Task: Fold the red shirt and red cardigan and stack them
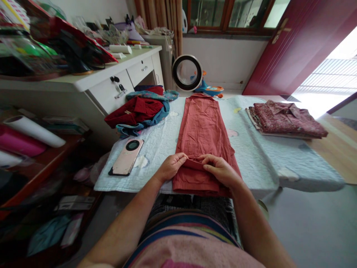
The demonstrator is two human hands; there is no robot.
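Note:
A long, narrow folded rust-red garment [203, 126] lies lengthwise on a pale blue quilted cover, its near end at the table's front edge. My left hand [174, 165] pinches a raised fold of its cloth near that end, on the left side. To the right, my right hand [219, 167] grips the same fold between thumb and fingers. The cloth between both hands is lifted into a crosswise ridge. Below the ridge, the garment's near end lies flat and hangs slightly at the edge.
A phone [128, 157] lies left of my hands. Behind it is a heap of dark red and blue clothes [139, 109]. Folded patterned clothes [287, 119] are stacked at the right. A cluttered white desk [106, 98] borders the left; a round washer door [187, 72] stands open beyond the table.

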